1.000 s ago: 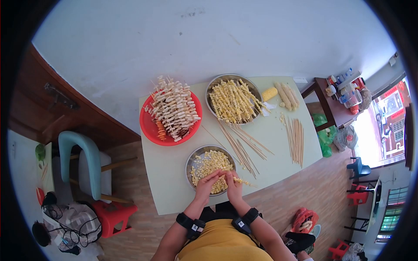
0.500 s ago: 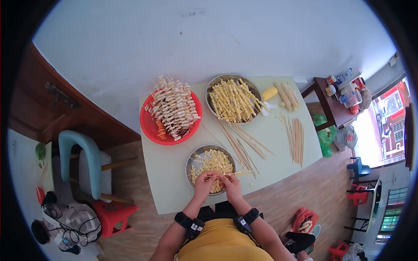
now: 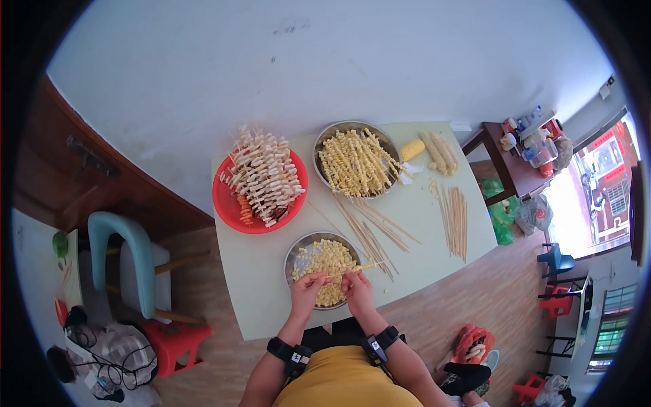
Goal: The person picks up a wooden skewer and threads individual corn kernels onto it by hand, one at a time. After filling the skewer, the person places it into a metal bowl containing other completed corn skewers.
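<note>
My right hand [image 3: 358,290] is closed on a thin wooden skewer [image 3: 371,266] threaded with pale yellow corn kernels, its loaded end pointing right. A short way to the left, my left hand [image 3: 308,290] is pinched closed; what lies between its fingertips is too small to make out. Both hands are over the near part of a steel bowl [image 3: 287,261] holding loose corn kernels [image 3: 332,258]. Just beyond, bare wooden skewers [image 3: 366,230] lie loosely spread on the table.
Against the wall, the pale table [image 3: 261,298] bears a red basin [image 3: 224,210] of white skewered pieces and a steel bowl [image 3: 319,159] of corn skewers. Corn cobs [image 3: 441,152] and more bare skewers [image 3: 454,224] lie right. A blue chair [image 3: 102,251] stands left.
My hands have moved apart, the left one shifting left from the right. The loaded skewer now tilts up more to the right. The whole view has shifted slightly.
</note>
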`<state>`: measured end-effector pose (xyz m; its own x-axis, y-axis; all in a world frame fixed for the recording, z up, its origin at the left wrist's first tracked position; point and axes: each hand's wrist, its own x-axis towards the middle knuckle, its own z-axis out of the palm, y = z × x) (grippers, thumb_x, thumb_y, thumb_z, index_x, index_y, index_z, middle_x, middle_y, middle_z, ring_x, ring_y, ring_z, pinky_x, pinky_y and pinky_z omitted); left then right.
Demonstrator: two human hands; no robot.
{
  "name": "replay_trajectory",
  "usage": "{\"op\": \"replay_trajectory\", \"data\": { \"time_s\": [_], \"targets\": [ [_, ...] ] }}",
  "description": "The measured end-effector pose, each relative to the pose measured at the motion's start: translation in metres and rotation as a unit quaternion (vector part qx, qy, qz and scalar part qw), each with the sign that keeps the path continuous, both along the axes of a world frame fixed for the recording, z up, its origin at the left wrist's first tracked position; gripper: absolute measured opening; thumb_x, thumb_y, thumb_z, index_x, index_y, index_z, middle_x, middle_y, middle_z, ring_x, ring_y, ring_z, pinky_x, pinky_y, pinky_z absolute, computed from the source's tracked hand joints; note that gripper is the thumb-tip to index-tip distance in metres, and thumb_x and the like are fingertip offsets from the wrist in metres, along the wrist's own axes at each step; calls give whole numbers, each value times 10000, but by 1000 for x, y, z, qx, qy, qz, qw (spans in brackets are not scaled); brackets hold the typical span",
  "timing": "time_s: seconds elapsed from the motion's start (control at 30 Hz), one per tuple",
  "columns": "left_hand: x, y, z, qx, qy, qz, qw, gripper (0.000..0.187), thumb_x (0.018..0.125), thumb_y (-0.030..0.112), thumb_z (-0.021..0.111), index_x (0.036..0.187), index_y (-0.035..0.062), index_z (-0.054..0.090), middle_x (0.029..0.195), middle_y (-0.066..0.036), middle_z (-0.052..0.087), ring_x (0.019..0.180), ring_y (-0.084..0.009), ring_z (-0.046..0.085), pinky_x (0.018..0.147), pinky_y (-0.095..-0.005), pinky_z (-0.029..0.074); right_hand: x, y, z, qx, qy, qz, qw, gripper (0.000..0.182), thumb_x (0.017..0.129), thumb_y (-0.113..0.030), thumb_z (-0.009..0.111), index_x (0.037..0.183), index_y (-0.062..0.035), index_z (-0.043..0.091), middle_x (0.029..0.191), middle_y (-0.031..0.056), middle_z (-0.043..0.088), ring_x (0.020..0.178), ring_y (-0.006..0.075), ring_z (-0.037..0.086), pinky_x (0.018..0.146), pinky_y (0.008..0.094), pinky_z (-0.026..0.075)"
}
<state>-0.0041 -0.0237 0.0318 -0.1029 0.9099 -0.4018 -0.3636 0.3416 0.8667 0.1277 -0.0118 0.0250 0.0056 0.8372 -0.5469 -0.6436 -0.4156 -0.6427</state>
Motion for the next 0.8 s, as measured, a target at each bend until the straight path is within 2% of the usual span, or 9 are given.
{"op": "replay_trajectory", "data": {
  "time_s": [0.1, 0.17, 0.27, 0.4, 0.5, 0.57, 0.63, 0.73, 0.8],
  "targets": [
    [-8, 1, -3, 0, 26, -9, 1000, 150, 798, 38, 501, 909, -45, 559, 851, -107, 600, 784, -161, 589, 739, -243, 443, 1, -3, -2, 1, -21, 28, 999, 112, 791, -141, 547, 770, -47, 490, 647, 33, 519, 539, 94, 475, 519, 193, 375],
    [-22, 3, -11, -11, 29, 57, 998, 135, 796, 42, 515, 901, -31, 559, 831, -105, 605, 767, -145, 586, 713, -218, 433, 2, -2, 1, 12, -99, 84, 992, 198, 787, -143, 557, 921, -9, 501, 766, 63, 567, 687, 113, 535, 634, 211, 424],
    [-41, 3, -12, -55, 20, 116, 992, 131, 789, 50, 523, 890, -24, 558, 812, -104, 608, 748, -133, 579, 699, -208, 425, 2, -2, -5, 78, -208, 129, 966, 344, 798, -127, 538, 1093, 11, 430, 939, 92, 572, 865, 119, 523, 786, 231, 400],
    [-49, -4, -15, -59, 33, 91, 994, 137, 793, 78, 518, 895, 0, 565, 800, -83, 611, 739, -113, 571, 670, -191, 415, -4, 1, -1, 175, -288, 167, 927, 331, 784, -143, 563, 1053, 29, 472, 961, 87, 571, 948, 147, 495, 783, 252, 408],
    [-40, -8, -13, -81, 6, 0, 997, 142, 799, 101, 505, 900, 27, 573, 798, -60, 613, 728, -97, 566, 649, -186, 408, -10, 0, 5, 155, -284, 213, 922, 282, 794, -172, 551, 994, 23, 514, 897, 96, 583, 850, 143, 536, 730, 244, 434],
    [-35, -11, -12, -101, -71, -66, 990, 148, 800, 111, 497, 912, 53, 575, 799, -46, 615, 730, -89, 565, 654, -191, 408, -9, 0, 6, 8, -101, 223, 969, 231, 815, -214, 520, 871, 8, 553, 790, 97, 594, 696, 133, 561, 638, 234, 455],
    [-37, -10, -8, -119, -77, -67, 988, 151, 808, 102, 479, 916, 47, 568, 802, -51, 614, 731, -99, 568, 655, -196, 409, -3, 2, 2, 25, -141, 167, 975, 245, 829, -237, 494, 842, 2, 550, 725, 94, 586, 625, 128, 553, 592, 233, 451],
    [-51, -16, -29, -72, 36, -2, 997, 190, 798, 66, 466, 970, 47, 545, 846, -81, 610, 743, -116, 570, 679, -232, 436, 17, 11, 9, 51, -230, 65, 970, 275, 844, -263, 463, 785, -7, 541, 633, 86, 574, 535, 123, 542, 530, 229, 441],
    [-59, -12, -29, -10, 290, -65, 955, 160, 756, 74, 495, 895, 66, 574, 799, -75, 611, 713, -158, 580, 631, -244, 440, 27, 12, 14, 62, -277, 22, 958, 283, 845, -267, 460, 756, -9, 536, 605, 81, 568, 517, 123, 538, 514, 226, 435]
  ]
}}
